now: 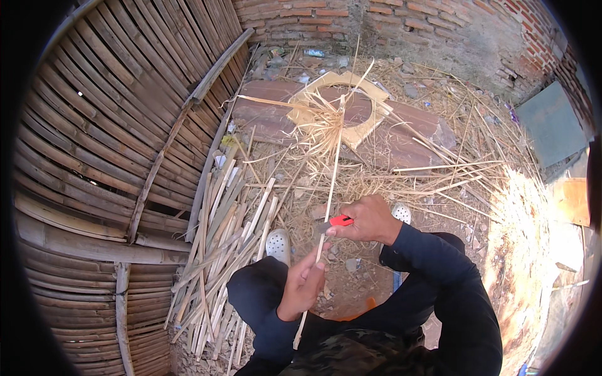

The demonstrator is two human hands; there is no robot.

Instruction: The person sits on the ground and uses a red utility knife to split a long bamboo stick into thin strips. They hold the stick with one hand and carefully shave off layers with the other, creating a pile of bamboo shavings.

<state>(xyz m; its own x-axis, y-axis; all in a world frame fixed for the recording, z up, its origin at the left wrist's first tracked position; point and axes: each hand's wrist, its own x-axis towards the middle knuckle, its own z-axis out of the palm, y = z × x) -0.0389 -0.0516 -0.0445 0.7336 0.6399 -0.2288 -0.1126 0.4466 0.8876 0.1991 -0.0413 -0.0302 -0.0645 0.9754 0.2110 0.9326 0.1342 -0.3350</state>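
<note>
My left hand [303, 286] is closed around a long, thin bamboo strip [334, 164], which slants from my lap up and away from me. In my right hand [369, 220] is a knife with a red handle [341, 220]. Its short grey blade [323, 227] lies against the strip, just beyond my left fingers. Curled pale shavings [326, 125] bunch around the far part of the strip, over a board with a round hole [301, 113].
Split bamboo sticks [219, 250] lie piled at my left, beside a bamboo-slat wall [106, 144]. A brown sheet [260, 116] lies beneath the holed board. A brick wall [439, 31] closes the far side. A grey-green panel [552, 122] leans at the right. Straw and scraps litter the ground.
</note>
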